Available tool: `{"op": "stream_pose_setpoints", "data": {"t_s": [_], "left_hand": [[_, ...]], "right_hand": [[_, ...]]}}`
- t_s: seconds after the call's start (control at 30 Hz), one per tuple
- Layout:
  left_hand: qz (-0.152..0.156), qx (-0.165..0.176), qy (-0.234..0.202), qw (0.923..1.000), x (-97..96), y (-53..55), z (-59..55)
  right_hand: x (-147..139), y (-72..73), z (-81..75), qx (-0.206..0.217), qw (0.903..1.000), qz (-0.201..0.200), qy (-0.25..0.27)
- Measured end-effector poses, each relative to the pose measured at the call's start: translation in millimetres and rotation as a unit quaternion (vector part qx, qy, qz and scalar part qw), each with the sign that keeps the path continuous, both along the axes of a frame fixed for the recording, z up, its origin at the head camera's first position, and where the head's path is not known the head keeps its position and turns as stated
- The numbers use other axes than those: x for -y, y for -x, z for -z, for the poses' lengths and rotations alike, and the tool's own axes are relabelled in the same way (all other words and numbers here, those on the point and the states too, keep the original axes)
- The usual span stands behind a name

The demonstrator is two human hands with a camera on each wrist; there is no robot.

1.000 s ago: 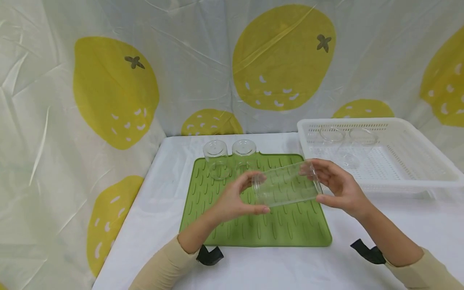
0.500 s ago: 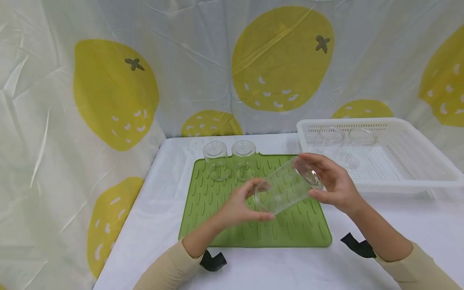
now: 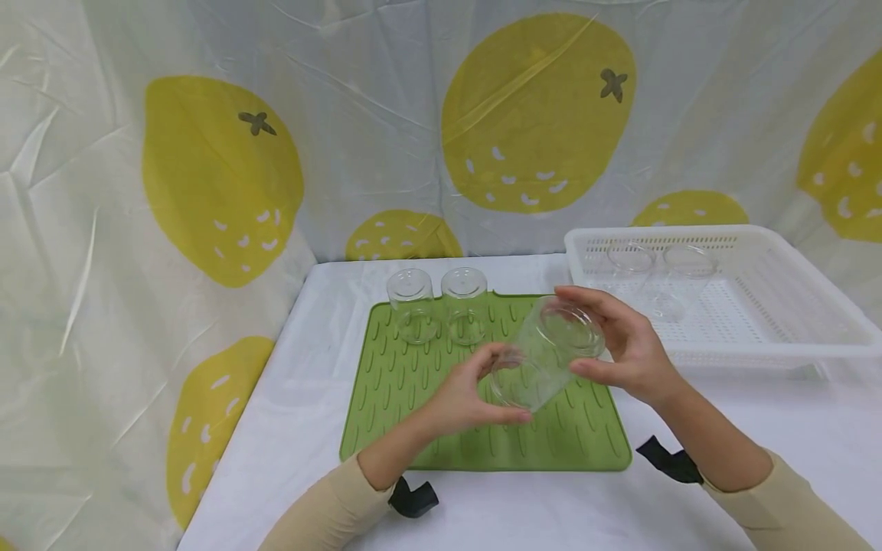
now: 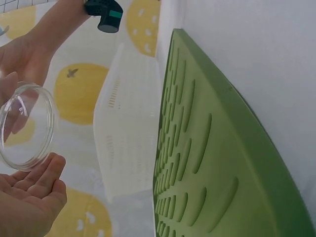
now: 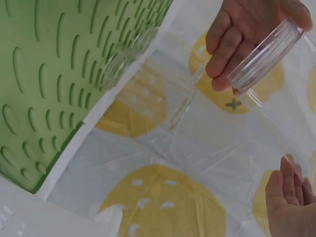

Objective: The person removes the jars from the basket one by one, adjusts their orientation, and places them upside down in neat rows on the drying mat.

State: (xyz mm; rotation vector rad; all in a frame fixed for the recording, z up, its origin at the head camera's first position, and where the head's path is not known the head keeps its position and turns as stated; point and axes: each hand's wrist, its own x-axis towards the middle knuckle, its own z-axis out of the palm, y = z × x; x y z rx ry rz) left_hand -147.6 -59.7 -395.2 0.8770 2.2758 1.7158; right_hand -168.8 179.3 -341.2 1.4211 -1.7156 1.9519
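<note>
A clear drinking glass is tilted above the green ridged mat, held between both hands. My left hand grips it around the lower-left end, thumb below and fingers above. Around the upper-right end, where the thick base faces up toward the head camera, my right hand holds it with thumb and fingers. The left wrist view shows a round end of the glass close up. Two more clear glasses, the left one and the right one, stand upside down side by side at the mat's back left.
At the back right stands a white perforated plastic basket, with clear glasses inside at its left part. A white cloth covers the table. Behind hangs a curtain printed with yellow lemons.
The held glass has gone from nearly level to steeply tilted, its base end turning up toward the head camera. My right hand has moved left and slightly up; my left hand has shifted slightly right.
</note>
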Motion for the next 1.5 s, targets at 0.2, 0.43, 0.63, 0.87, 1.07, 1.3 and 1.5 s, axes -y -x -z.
{"op": "stream_pose_setpoints", "data": {"t_s": [0.2,0.43,0.63,0.87,1.07,1.3,1.5], "left_hand": [[0.007,0.007,0.000,1.0000,-2.5,1.9,4.0],[0.008,0.004,0.012,0.9999,-3.6,4.4,7.1],[0.006,0.002,0.025,0.9997,-4.1,4.7,7.5],[0.001,-0.015,0.033,0.9994,-4.7,4.8,8.3],[-0.003,-0.014,0.050,0.9987,-2.2,5.1,8.6],[-0.028,-0.009,0.090,0.9955,12.4,4.9,8.8],[-0.043,-0.013,0.151,0.9875,32.8,2.7,9.0]], "right_hand": [[3,-1.8,-2.4,0.022,0.9992,0.020,-0.028],[6,-4.4,-3.1,0.040,0.9975,0.032,-0.048],[10,-5.6,-3.2,0.051,0.9964,0.039,-0.055],[13,-4.1,-2.2,0.046,0.9966,0.039,-0.057],[15,-2.5,-0.6,0.036,0.9977,0.029,-0.050],[15,-1.5,-1.1,0.031,0.9970,0.040,-0.058],[16,0.7,-1.0,0.039,0.9953,0.058,-0.067]]}}
